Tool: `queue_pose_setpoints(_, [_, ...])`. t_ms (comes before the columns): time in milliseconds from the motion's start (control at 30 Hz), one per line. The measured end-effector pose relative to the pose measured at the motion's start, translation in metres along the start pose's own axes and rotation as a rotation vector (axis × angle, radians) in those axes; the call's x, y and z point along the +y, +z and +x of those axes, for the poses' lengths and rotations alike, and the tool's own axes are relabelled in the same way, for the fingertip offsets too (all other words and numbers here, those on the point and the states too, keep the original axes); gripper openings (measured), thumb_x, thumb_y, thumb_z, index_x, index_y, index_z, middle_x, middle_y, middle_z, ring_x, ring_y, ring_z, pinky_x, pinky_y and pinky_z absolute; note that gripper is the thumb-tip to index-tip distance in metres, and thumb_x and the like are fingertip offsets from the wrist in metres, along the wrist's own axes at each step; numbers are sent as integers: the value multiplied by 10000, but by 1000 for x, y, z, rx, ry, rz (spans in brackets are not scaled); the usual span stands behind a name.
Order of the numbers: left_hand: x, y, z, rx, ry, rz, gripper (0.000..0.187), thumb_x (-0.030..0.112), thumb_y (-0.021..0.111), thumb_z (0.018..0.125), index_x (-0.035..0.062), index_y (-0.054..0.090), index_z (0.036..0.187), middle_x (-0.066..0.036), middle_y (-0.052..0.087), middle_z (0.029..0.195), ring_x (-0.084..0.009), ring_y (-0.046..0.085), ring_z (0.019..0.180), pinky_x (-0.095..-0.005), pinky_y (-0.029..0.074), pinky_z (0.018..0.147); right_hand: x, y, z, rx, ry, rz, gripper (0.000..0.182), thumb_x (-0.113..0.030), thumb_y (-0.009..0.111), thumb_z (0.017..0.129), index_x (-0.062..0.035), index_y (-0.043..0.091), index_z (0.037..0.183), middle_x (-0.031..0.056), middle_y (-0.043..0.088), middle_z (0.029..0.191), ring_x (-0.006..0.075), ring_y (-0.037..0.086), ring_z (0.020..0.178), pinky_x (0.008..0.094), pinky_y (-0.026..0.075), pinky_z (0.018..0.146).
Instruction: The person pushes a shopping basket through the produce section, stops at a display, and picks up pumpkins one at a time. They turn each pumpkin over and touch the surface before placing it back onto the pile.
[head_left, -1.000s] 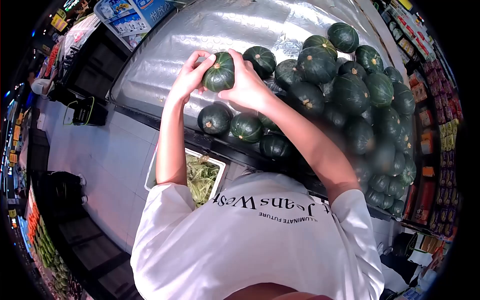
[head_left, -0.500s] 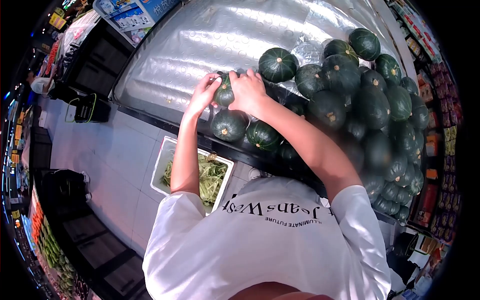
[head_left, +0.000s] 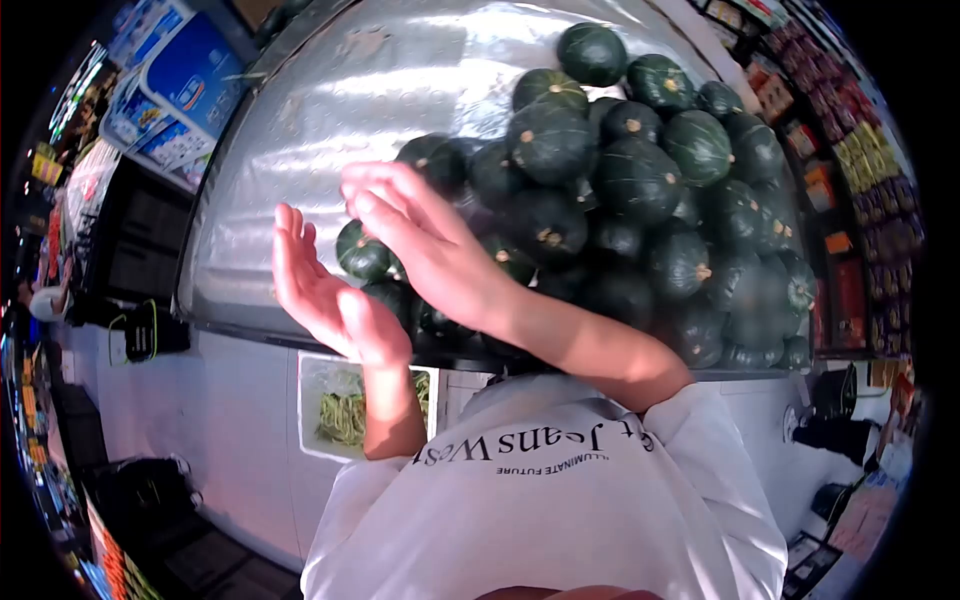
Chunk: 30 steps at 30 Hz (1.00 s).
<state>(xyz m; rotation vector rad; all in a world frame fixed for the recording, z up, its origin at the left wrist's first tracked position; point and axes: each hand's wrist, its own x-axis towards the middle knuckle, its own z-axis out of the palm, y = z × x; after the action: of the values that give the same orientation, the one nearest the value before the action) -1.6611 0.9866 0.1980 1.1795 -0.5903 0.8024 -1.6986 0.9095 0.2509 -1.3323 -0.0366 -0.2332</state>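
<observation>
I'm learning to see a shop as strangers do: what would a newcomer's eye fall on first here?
First, the heap of dark green pumpkins on the right of the silvery stand. Then the left hand and right hand, both open over its near side. Below them spreads a white shirt with black lettering.

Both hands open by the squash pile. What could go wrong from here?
The right hand might knock the small squash behind it and set it rolling.
The squash pile is stacked round on round, so disturbing a lower one could start a slide.
Anything rolling over the front rim could hit the white box.
</observation>
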Motion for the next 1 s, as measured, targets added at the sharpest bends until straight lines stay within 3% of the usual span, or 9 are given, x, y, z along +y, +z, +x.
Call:
queue_pose_setpoints(33, [20, 17, -20, -153, -42, -191, 692, 419, 542, 866, -70, 384, 1330, -260, 345, 1428, -381, 326, 1333, -477, 203, 1112, -12, -12, -15, -1, 171, 283, 429, -305, 399, 1003, -42, 412, 1342, 112, 460, 1363, 221, 447, 1263, 356, 356, 1050])
queue_pose_setpoints(100, [41, 48, -39, -560, 244, 105, 839, 647, 582, 727, 48, 491, 1307, -302, 294, 1444, -456, 251, 1357, -569, 74, 1106, -14, -49, -43, -182, -11, 270, 558, -441, 286, 1011, -75, 309, 1431, 103, 365, 1448, 213, 375, 1321, 359, 288, 1092])
queue_pose_setpoints(233, [68, 90, -49, -911, 308, 289, 808, 623, 594, 721, 95, 505, 1326, -174, 333, 1470, -449, 189, 1377, -648, 24, 1070, -75, -113, -115, -170, 173, 840, 625, -503, 231, 1001, -105, 201, 1482, 81, 258, 1509, 220, 287, 1366, 359, 218, 1121])
queue_pose_setpoints(300, [80, 115, -40, -1055, 243, 417, 759, 460, 587, 787, 70, 385, 1407, -175, 268, 1504, -443, 132, 1400, -616, 20, 1094, -106, -152, -164, -16, 107, 545, 699, -524, 251, 984, -75, 101, 1497, 118, 198, 1533, 276, 258, 1387, 423, 195, 1130])
queue_pose_setpoints(367, [83, 144, -36, -1029, 147, 474, 667, 281, 647, 799, 79, 414, 1391, -165, 272, 1500, -454, 191, 1374, -587, 81, 1109, -137, -195, -207, 216, -102, 141, 638, -452, 351, 986, -2, 291, 1434, 192, 349, 1453, 301, 389, 1316, 429, 298, 1081])
queue_pose_setpoints(467, [101, 191, -32, -942, 181, 397, 622, 193, 658, 807, 81, 431, 1374, -176, 314, 1472, -434, 242, 1361, -525, 176, 1114, -188, -284, -274, 516, -231, -329, 316, -223, 551, 931, 57, 621, 1060, 197, 620, 1141, 286, 608, 1048, 396, 439, 966])
queue_pose_setpoints(633, [152, 307, -43, -1124, 239, 292, 554, 190, 657, 812, 57, 475, 1318, -193, 412, 1394, -394, 367, 1294, -445, 308, 1073, -235, -434, -313, 908, -136, -662, 506, -27, 704, 760, -14, 528, 1234, 109, 540, 1218, 190, 552, 1046, 332, 477, 916])
queue_pose_setpoints(867, [148, 503, -117, -1666, 57, 156, 617, 274, 677, 787, 40, 462, 1316, -242, 602, 1135, -372, 601, 1010, -388, 470, 888, -194, -584, -255, 654, 288, -821, 1104, -265, 886, 554, -24, 252, 1425, 294, 397, 1352, 317, 507, 1181, 394, 459, 928])
queue_pose_setpoints(1000, [107, 576, -163, -1805, -275, 414, 666, 307, 594, 802, 31, 375, 1368, -223, 620, 1053, -327, 624, 827, -387, 514, 697, -141, -634, -183, 551, 113, -867, 1171, -303, 897, 516, 2, 227, 1426, 245, 410, 1363, 314, 487, 1214, 389, 425, 976])
